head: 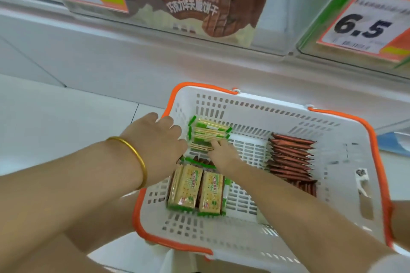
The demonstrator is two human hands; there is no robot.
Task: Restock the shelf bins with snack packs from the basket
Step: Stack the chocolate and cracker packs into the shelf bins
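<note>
Green cracker stack (209,130) stands on edge at 10 o'clock in basket (346,184). Left hand (158,137) sits at the stack's 9 o'clock side, fingers hidden, so grip cannot be told; right hand (224,154) is at its 5 o'clock, fingers (216,143) near-straight on the near edge, clasping nothing. Risk: the packs are loose, so uneven two-hand pressure could fan them out on lifting, or crack the crackers.

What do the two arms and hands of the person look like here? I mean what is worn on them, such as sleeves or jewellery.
Both forearms are bare, with no sleeve over them in this view. The left hand has a plain, smooth gold bangle round its wrist. The right hand has no watch or bracelet at its wrist. Neither hand wears a glove.
</note>
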